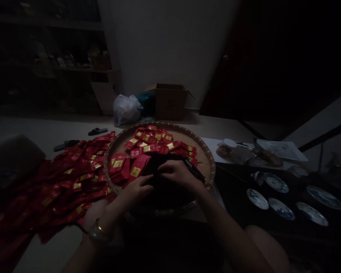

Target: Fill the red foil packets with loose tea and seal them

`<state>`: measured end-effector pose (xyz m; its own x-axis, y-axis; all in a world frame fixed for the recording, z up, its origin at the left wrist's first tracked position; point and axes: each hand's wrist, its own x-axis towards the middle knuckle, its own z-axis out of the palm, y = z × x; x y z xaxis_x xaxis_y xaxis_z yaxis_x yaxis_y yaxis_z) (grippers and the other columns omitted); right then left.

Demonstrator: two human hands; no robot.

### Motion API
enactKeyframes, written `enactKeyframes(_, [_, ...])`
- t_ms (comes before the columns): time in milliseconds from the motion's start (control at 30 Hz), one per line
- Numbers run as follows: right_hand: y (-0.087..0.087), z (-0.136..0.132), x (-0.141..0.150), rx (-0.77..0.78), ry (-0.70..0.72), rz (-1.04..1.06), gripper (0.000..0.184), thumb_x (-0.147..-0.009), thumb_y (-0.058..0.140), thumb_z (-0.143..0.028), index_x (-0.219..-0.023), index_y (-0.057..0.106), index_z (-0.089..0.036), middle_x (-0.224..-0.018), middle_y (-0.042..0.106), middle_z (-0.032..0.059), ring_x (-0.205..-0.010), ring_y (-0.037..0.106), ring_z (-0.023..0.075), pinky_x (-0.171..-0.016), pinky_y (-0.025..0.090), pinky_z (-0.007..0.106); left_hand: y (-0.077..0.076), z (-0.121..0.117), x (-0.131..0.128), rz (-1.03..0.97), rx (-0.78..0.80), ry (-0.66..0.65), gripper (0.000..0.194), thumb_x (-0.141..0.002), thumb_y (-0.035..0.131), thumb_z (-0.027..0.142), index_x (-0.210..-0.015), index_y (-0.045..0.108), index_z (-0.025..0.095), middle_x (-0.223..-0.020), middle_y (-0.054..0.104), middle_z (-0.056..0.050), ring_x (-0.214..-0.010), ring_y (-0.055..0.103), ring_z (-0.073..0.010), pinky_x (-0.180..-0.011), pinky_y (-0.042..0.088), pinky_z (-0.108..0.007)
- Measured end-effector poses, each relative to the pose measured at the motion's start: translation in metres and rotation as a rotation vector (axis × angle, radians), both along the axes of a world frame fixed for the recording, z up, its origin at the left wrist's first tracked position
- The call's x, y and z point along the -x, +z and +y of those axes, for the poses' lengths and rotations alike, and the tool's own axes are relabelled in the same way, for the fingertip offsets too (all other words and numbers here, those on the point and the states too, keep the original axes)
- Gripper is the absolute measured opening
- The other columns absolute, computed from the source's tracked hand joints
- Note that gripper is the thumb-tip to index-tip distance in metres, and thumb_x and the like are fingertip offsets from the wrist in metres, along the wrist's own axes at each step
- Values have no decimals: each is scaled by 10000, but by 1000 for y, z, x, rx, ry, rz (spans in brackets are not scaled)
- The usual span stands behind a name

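Observation:
A round woven basket [208, 151] with a raised rim is in front of me. Red packets [147, 148] with gold labels lie in its far and left parts, some stacked on the left. A very dark mass [165, 193] fills the near part; its kind is lost in the gloom. My left hand [136, 188] reaches over it beside the stacked packets, thumb and finger apart. Facing it, my right hand [176, 172] curves over the same dark patch, finger and thumb apart. Just right of that hand lies a slim dark tool [194, 168], with a pale cord [211, 184] nearby.
A large heap of red packets [65, 182] spreads over the floor at left, near dark slippers [97, 131]. Behind the basket stand a white plastic bag [127, 109] and an open cardboard box [171, 101]. Blue-and-white dishes [281, 208] and a lidded jar [229, 148] are at right.

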<state>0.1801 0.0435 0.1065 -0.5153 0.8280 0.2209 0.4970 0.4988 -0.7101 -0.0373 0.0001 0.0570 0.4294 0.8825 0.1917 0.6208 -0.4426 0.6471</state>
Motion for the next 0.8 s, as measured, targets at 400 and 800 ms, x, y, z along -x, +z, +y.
enactKeyframes(400, [-3, 4, 31, -201, 84, -564, 164, -823, 630, -278, -958, 723, -279, -889, 706, 26, -856, 588, 183, -664, 413, 257, 5, 14, -5, 26, -170, -127, 218, -837, 500, 154, -938, 680, 224, -1131, 654, -69, -987, 626, -190, -823, 518, -288])
enactKeyframes(800, [-32, 5, 1, 22, 95, 66, 274, -762, 661, -189, -1034, 684, -197, -1009, 690, 57, -883, 631, 166, -789, 485, 283, -11, 27, 0, 127, -343, -130, 154, -842, 528, 125, -888, 661, 188, -1186, 622, -111, -1031, 618, -201, -866, 520, -338])
